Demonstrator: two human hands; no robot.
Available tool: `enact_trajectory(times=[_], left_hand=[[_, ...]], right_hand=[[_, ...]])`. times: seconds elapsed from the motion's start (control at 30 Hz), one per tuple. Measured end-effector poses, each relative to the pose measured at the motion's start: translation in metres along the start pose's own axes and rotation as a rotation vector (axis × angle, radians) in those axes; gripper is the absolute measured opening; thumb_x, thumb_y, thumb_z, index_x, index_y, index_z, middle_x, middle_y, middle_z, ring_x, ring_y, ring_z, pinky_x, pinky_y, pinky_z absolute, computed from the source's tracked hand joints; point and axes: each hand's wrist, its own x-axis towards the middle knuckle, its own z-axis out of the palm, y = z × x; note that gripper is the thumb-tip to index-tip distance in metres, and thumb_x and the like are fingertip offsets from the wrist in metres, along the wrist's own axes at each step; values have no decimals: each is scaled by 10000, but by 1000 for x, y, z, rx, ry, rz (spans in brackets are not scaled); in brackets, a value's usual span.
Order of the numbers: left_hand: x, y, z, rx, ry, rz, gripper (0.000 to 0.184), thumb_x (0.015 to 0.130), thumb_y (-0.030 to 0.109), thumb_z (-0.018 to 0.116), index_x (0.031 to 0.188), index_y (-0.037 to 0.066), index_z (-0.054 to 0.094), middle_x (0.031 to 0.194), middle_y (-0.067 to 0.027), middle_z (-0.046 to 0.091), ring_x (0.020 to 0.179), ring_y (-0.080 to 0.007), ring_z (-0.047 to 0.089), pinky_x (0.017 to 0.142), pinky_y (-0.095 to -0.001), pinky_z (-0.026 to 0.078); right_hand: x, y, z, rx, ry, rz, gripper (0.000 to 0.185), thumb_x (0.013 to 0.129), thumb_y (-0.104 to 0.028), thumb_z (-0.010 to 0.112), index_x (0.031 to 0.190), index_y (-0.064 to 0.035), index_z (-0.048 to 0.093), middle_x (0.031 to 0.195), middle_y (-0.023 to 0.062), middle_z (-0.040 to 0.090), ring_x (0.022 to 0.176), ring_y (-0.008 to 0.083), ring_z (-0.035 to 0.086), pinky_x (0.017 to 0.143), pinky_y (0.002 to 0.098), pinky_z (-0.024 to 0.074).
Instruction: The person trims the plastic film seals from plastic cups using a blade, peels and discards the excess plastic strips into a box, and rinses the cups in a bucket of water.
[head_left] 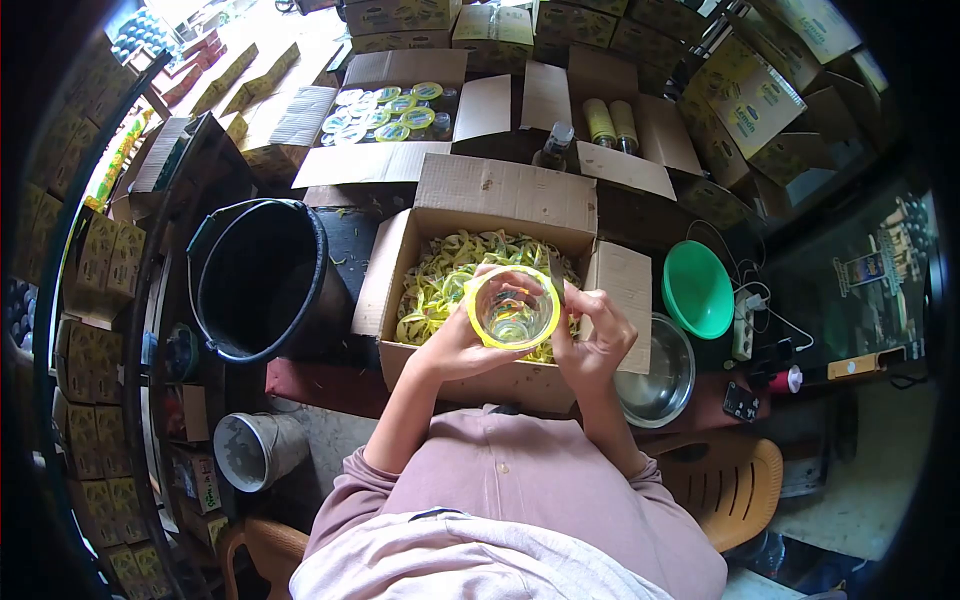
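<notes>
My left hand [449, 345] is wrapped round a clear cup [513, 310] with a bright yellow rim, its round end tilted up toward me. Close against the cup's right side, my right hand [597, 335] is closed with the fingers pinched. A thin, dark blade-like piece [557, 268] sticks up from the fingers beside the rim; its handle is hidden. Both hands are above an open cardboard box [505, 190] holding many curled yellow-green scraps [430, 300].
A black bucket [320, 290] stands left of the box. To the right are a green bowl [697, 290] and a steel bowl [665, 375]. Behind stand a carton of yellow-lidded cups [400, 110], a glass bottle [553, 148] and a carton with two yellow-labelled jars [612, 125].
</notes>
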Motion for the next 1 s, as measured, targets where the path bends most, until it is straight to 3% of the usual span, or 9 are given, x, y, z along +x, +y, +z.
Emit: enact_trajectory(times=[0.13, 0.63, 0.87, 1.0], left_hand=[[-1, 2, 2, -113, 83, -36, 631, 663, 107, 722, 1179, 21, 368, 1144, -96, 402, 1075, -185, 427, 922, -309, 365], [-6, -2, -1, -122, -20, -84, 707, 639, 64, 729, 1219, 53, 325, 1118, -79, 389, 1096, -186, 419, 925, -326, 366], [-6, -14, 6, -559, 77, -117, 583, 740, 113, 632, 1219, 35, 310, 1139, -99, 429, 1096, -193, 426, 941, -333, 356], [-8, -17, 9, -685, 98, -128, 566, 763, 120, 619, 1222, 36, 298, 1150, -103, 425, 1105, -190, 419, 936, -331, 359]], right_hand=[[1, 2, 0, 62, 1, 25, 238, 645, 48, 671, 860, -48, 640, 640, 63, 582, 547, 144, 568, 505, 246, 457], [-1, -1, 0, 64, -4, 38, 230, 643, 45, 660, 858, -32, 633, 633, 66, 577, 539, 140, 560, 502, 245, 447], [-2, -14, 2, 96, 41, 113, 202, 661, 60, 651, 850, 19, 594, 603, 44, 520, 538, 90, 488, 526, 207, 404], [-5, -18, 3, 14, 55, 99, 195, 668, 4, 664, 857, -28, 626, 658, 62, 596, 534, 122, 566, 486, 231, 447]])
